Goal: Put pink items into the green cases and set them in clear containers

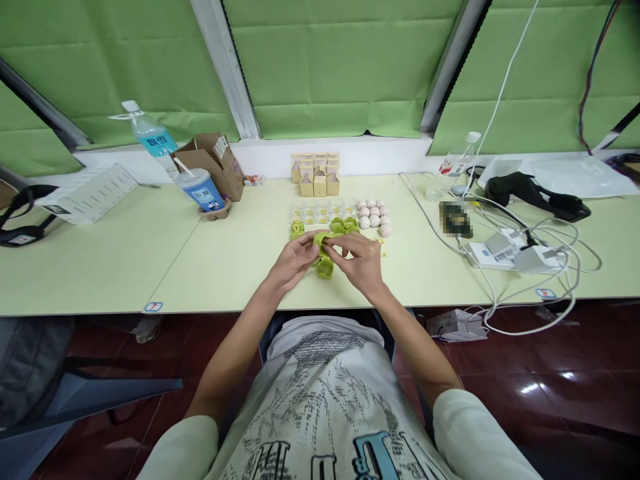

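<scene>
My left hand (294,261) grips a small yellow-green cup-like piece (321,239) with its fingertips. My right hand (361,261) has thumb and fingers pinched at that piece's right side; anything tiny between them is hidden. Just below, a green cup (325,269) lies on the table, and more green cups (345,225) sit behind the hands. A clear tray (316,201) with round compartments holds small yellow bits. To its right are several pale pink and white balls (374,219). Little yellow pieces (383,247) lie beside my right hand.
Small cardboard boxes (316,175) stand at the back of the pale table (240,267). On the left are a blue cup (204,192), a brown carton (215,160) and a water bottle (155,139). Cables and a power strip (493,257) spread across the right side.
</scene>
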Action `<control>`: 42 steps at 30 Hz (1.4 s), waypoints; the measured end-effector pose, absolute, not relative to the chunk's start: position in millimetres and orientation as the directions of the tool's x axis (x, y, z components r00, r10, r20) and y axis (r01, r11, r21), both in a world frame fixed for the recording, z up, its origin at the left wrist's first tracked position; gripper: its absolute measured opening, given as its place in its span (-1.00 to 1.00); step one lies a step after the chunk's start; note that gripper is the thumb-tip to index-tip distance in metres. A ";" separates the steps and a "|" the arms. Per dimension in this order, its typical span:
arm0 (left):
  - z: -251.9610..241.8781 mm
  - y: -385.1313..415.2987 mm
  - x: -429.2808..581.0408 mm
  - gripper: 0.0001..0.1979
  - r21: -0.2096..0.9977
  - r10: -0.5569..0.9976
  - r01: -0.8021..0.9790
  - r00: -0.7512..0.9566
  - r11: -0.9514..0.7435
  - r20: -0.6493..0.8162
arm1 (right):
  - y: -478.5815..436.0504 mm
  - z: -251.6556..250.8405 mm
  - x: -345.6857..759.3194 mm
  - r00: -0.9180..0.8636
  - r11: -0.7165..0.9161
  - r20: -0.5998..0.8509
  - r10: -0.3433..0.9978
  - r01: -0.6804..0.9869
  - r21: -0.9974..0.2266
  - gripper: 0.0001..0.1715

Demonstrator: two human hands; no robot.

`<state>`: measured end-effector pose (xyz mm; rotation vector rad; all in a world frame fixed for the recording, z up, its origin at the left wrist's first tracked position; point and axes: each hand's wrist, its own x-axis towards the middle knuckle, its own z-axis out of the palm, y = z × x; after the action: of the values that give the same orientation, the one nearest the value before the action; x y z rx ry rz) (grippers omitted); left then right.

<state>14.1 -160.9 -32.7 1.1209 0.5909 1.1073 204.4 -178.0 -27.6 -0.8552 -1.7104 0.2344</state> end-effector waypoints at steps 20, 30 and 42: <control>-40.8 -155.7 13.8 -0.34 0.963 0.935 -0.215 0.277 -0.165 0.222 | -177.1 -25.7 209.5 -0.139 0.674 0.675 0.725 0.347 -0.652 -0.76; -36.7 -158.2 12.7 -0.36 0.960 0.947 -0.274 0.290 -0.058 0.140 | -165.8 -21.0 223.7 -0.143 0.456 0.436 0.888 0.169 -0.874 -0.46; -35.9 -158.4 10.5 -0.39 0.979 0.935 -0.198 0.338 -0.046 0.113 | -162.6 -22.4 223.0 -0.192 0.395 0.374 0.907 0.082 -0.915 -0.53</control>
<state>10.5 -158.4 -35.9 1.2755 0.7735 1.0842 223.0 -162.6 -22.4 -0.9021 -1.5843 0.9672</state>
